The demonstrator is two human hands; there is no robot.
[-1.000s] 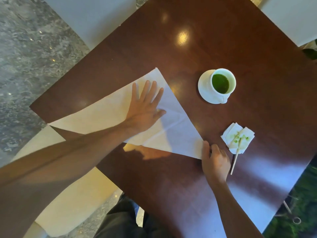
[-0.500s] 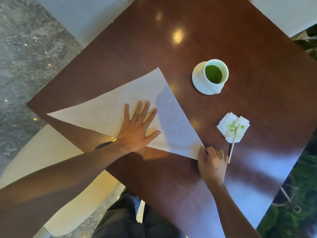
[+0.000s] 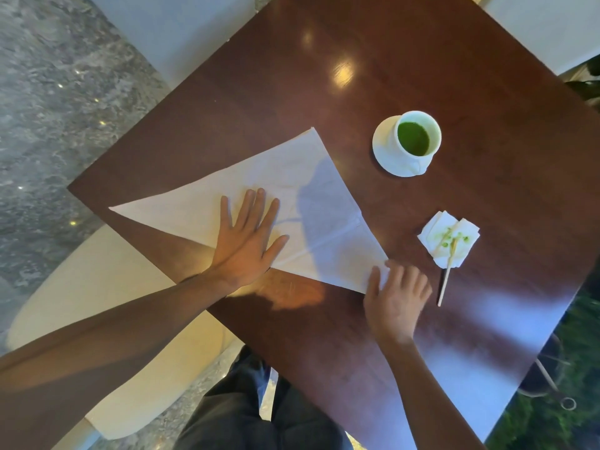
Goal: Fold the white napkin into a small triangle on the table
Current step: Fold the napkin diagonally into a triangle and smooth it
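Pressing a large white triangle flat on the dark wooden surface (image 3: 422,76).

The napkin (image 3: 292,203) lay folded into a triangle near the surface's near-left edge. The left hand (image 3: 245,245) rested on it, palm down, fingers spread. The right hand (image 3: 396,298) pinned its right corner, fingers extended. A cup (image 3: 417,139) of green liquid stood well apart.
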